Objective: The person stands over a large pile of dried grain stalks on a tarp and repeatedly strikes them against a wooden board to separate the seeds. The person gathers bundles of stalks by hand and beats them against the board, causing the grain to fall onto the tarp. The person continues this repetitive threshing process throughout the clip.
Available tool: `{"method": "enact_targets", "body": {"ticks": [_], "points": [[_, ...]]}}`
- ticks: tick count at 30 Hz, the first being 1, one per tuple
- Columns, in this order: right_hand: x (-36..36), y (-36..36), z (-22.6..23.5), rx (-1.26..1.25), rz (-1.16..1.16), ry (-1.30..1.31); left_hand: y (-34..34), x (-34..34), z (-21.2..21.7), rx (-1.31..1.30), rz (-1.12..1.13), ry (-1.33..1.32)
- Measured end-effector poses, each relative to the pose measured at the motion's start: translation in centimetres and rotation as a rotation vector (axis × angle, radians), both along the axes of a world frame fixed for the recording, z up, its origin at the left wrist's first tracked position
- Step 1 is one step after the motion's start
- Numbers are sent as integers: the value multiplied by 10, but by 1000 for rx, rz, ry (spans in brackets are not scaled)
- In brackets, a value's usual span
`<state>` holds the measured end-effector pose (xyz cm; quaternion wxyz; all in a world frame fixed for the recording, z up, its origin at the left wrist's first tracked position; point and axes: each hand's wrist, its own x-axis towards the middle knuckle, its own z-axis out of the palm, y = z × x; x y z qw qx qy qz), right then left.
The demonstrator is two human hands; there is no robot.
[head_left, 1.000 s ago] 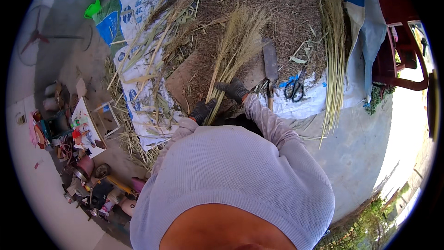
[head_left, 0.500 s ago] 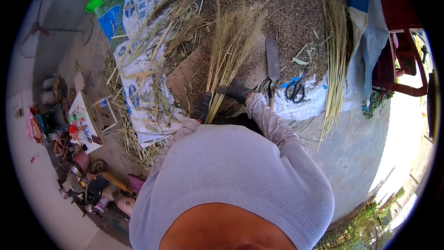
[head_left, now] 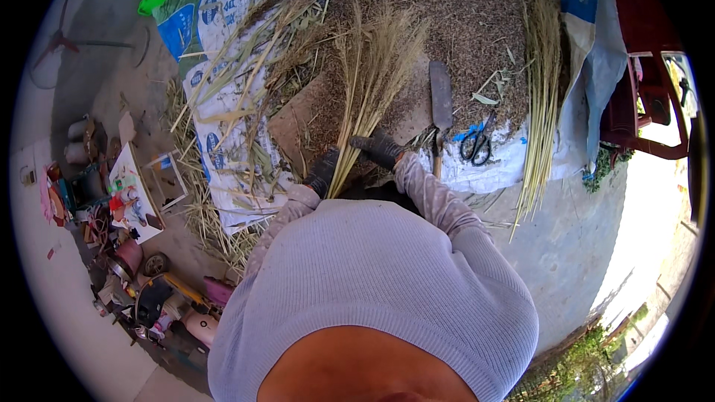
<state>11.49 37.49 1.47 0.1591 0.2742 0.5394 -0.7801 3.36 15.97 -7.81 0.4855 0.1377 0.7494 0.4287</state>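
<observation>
A bundle of dry grass stalks stands tilted away from me, its feathery tops fanned out over a pile of brown chaff. My left hand, in a dark glove, is shut around the lower stems. My right hand, also in a dark glove, is closed on the same bundle a little higher up. A broad cleaver lies flat just right of my right hand, and black-handled scissors lie beyond it on the white sacking.
Printed woven sacks cover the ground on the left, strewn with loose stalks. Another sheaf of pale stalks lies at the right. Red furniture stands at the far right. Clutter of toys and containers lines the left wall.
The bundle has swung more upright and its tops have shifted slightly left. Both hands stayed closed on the stems.
</observation>
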Motion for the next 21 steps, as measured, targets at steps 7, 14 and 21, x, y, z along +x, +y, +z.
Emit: {"method": "enact_targets", "body": {"ticks": [7, 14, 21], "points": [[1, -20, -46, -98, -221, 47, 27, 21, 58, -267, -221, 379], [0, -17, -19, 101, -188, 12, 34, 12, 72, 36, -208, -38], [3, -8, -28, 67, -140, 21, 31, -1, 70, 112, -187, -445]]}}
